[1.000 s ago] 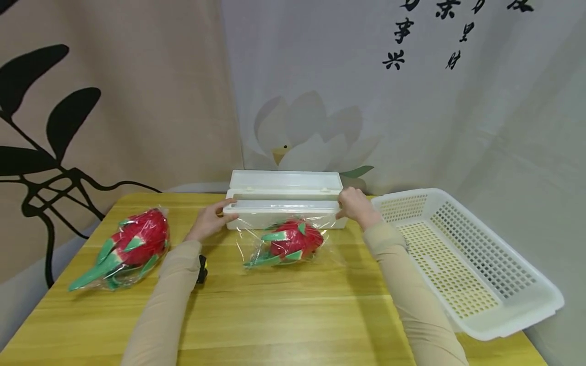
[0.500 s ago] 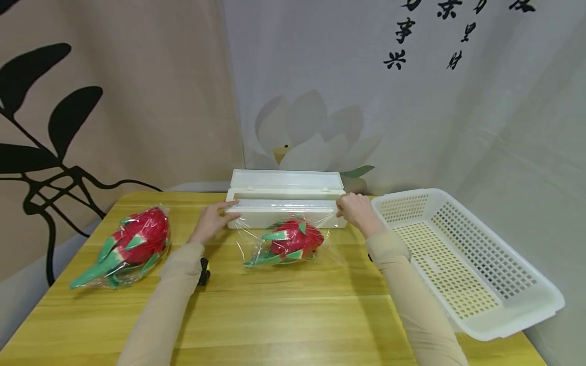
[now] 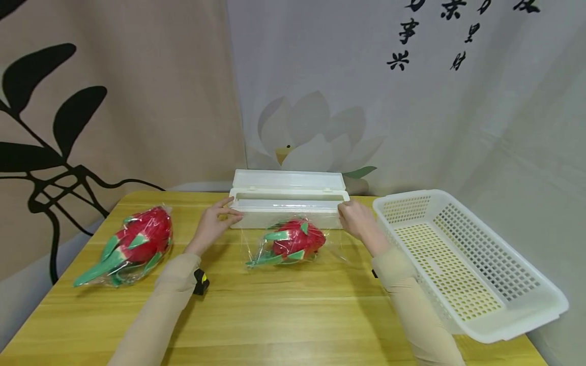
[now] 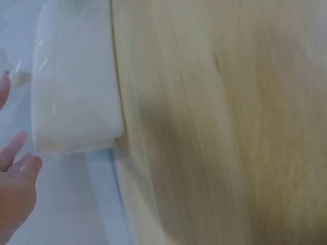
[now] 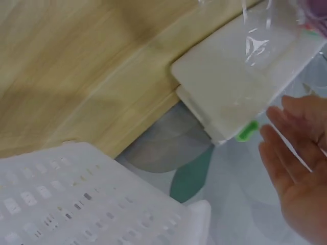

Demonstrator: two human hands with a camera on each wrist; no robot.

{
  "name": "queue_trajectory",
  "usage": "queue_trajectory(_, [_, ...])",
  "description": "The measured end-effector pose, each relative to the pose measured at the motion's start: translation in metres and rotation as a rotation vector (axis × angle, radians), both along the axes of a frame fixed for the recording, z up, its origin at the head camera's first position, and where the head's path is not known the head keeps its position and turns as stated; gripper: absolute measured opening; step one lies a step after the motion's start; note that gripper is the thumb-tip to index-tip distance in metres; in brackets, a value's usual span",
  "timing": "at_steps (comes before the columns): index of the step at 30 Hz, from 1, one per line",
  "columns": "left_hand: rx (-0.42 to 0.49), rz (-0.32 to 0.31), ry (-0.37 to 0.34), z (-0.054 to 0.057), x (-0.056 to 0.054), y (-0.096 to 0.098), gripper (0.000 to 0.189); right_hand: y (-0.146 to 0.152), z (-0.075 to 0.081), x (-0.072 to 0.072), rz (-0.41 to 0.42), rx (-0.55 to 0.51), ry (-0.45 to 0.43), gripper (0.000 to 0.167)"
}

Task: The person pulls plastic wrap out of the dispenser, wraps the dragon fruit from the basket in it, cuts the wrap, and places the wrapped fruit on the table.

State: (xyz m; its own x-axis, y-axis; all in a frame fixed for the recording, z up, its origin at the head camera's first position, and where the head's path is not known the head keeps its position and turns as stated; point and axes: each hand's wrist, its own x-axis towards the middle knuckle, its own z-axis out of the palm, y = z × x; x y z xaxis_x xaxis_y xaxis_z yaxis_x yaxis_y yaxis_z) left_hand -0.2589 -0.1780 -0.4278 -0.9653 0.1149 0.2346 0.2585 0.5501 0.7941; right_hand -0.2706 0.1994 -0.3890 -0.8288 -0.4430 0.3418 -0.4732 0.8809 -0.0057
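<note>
A long white box [image 3: 316, 221] with its lid raised stands at the table's back edge, a pale roll [image 3: 293, 204] inside; it looks like a cling film dispenser. Clear film [image 3: 256, 246] lies about a red and green dragon fruit [image 3: 299, 239] in front. My left hand [image 3: 212, 223] is at the box's left front corner, thumb and fingers apart; in the left wrist view the fingers [image 4: 19, 176] are loosely bent. At the right front corner is my right hand [image 3: 360, 223]; its fingers [image 5: 286, 148] are extended and loose in the right wrist view. Contact with the box is unclear.
Another dragon fruit [image 3: 142, 244] in clear film lies at the table's left. A white perforated basket [image 3: 508, 259] stands at the right, overhanging the edge. A printed cloth [image 3: 316, 61] hangs behind the wooden table [image 3: 284, 315].
The clear film, earlier stretched from the fruit up to both hands at the roll, now hangs lower and slack. Both hands have loosened, staying near the box corners. The view has shifted slightly.
</note>
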Motion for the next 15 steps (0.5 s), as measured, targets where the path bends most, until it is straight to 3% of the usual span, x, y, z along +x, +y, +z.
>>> queue_trajectory(9, [0.088, -0.124, -0.005, 0.009, 0.028, 0.013, 0.02, -0.002, 0.002, 0.026, 0.127, -0.002, -0.014, 0.01])
queue_trajectory(15, [0.004, -0.229, 0.004, 0.004, 0.046, 0.025, 0.014, -0.006, -0.006, 0.04, 0.233, -0.038, -0.016, 0.008])
